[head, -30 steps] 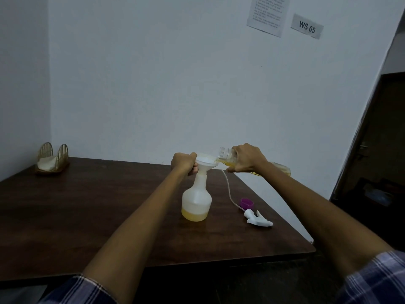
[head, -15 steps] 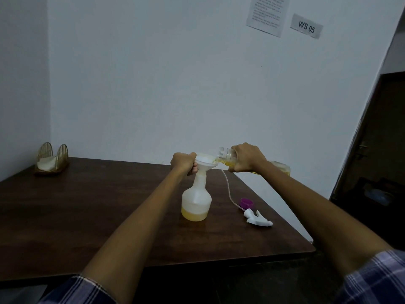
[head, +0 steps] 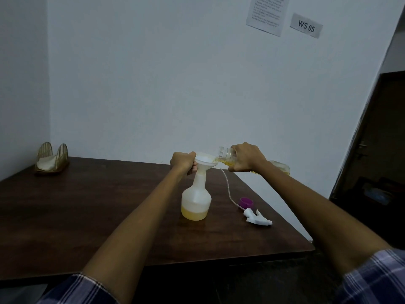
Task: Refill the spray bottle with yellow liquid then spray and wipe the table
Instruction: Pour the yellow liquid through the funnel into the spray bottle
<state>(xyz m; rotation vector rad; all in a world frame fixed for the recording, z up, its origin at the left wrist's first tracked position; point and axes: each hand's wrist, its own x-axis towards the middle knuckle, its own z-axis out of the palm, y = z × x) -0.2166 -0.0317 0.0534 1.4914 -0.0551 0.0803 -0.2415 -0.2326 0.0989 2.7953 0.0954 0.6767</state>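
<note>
Funnel (head: 205, 160) within left fingers (head: 194, 170), jar (head: 228, 156) tipped above

Funnel (head: 205, 161) in btl (head: 196, 201); trigger (head: 258, 218) right.

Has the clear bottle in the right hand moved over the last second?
No. The clear bottle is still tipped over the funnel on the spray bottle, mouth at the same spot above its rim.

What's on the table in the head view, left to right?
napkin holder → left hand on the funnel → tilted refill bottle → right hand; lower down: spray bottle → purple cap → spray head.
</note>
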